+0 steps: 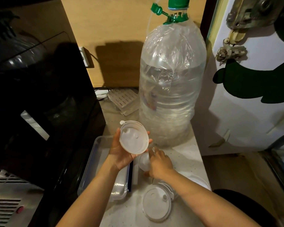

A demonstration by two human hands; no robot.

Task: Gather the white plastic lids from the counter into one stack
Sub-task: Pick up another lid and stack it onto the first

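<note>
My left hand (120,154) holds a small stack of round white plastic lids (134,138) above the counter, tilted so the top face shows. Just below and right of it, my right hand (159,164) is closed on another white lid (144,162) held on edge near the counter. One more round lid (156,204) lies flat on the counter near the front edge, under my right forearm. Part of another white lid (197,181) shows at the right, beyond that forearm.
A large clear water bottle (170,82) with a green cap stands at the back of the pale counter (185,154). A clear plastic container (98,164) sits left of the hands. A black appliance (39,104) fills the left side. A white wall is on the right.
</note>
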